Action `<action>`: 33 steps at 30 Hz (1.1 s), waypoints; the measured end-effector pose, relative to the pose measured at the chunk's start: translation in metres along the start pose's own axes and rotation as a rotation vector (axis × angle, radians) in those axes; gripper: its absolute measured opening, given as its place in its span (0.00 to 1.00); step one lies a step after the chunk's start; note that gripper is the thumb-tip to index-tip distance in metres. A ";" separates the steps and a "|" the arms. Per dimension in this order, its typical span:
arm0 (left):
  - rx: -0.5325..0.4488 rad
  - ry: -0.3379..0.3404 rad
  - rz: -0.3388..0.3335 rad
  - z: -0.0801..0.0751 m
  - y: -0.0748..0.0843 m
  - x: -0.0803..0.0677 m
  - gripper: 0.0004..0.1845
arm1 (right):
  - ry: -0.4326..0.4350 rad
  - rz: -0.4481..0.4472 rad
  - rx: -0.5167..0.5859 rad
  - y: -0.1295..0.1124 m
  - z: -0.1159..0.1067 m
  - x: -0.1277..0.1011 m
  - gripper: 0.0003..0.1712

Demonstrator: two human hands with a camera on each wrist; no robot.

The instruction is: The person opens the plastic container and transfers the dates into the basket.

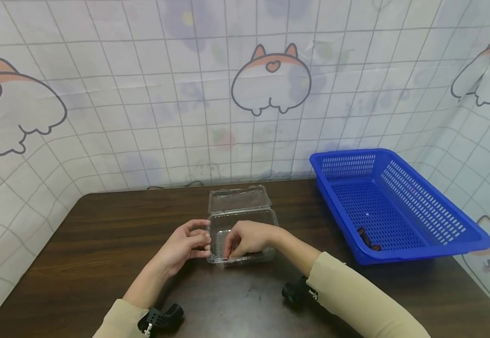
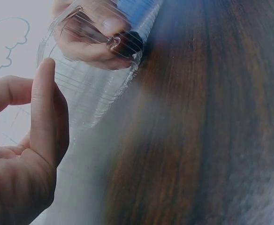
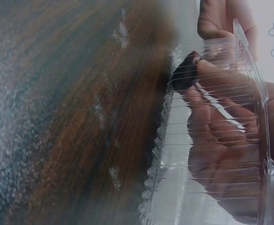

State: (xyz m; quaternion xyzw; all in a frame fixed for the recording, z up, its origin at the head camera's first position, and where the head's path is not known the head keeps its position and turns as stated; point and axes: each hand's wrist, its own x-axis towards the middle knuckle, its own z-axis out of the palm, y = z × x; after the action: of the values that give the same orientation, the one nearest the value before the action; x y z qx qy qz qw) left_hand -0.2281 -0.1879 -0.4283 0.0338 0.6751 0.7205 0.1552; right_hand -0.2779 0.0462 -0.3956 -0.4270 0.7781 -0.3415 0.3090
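Note:
A clear plastic clamshell container [image 1: 266,218] stands open mid-table, its lid [image 1: 238,199] laid back. My left hand [image 1: 183,246] grips the container's left rim with curled fingers; in the left wrist view its thumb [image 2: 45,108] stands beside the ribbed wall [image 2: 87,93]. My right hand [image 1: 247,239] reaches inside the container and pinches a small dark brown piece [image 2: 124,44] against the near corner. Through the ribbed wall [image 3: 158,154], the right wrist view shows the same piece [image 3: 186,70] at my fingertips [image 3: 212,70].
A blue perforated basket [image 1: 346,155] sits at the right on the dark wooden table [image 1: 101,234], with two small dark brown pieces [image 1: 367,239] in its near corner. A printed cloth backdrop [image 1: 143,94] closes off the back and sides.

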 end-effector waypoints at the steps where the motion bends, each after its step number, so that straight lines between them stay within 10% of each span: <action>1: 0.002 0.001 0.001 0.000 0.000 0.000 0.29 | 0.001 -0.002 -0.002 0.000 0.000 0.000 0.03; 33: 0.006 -0.006 -0.007 -0.002 0.000 0.000 0.28 | 0.166 -0.001 -0.018 0.011 0.001 0.003 0.06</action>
State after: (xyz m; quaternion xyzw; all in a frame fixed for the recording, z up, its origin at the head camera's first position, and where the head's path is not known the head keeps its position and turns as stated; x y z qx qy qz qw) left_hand -0.2285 -0.1896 -0.4280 0.0340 0.6768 0.7179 0.1594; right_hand -0.2831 0.0480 -0.4057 -0.4006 0.8038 -0.3688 0.2394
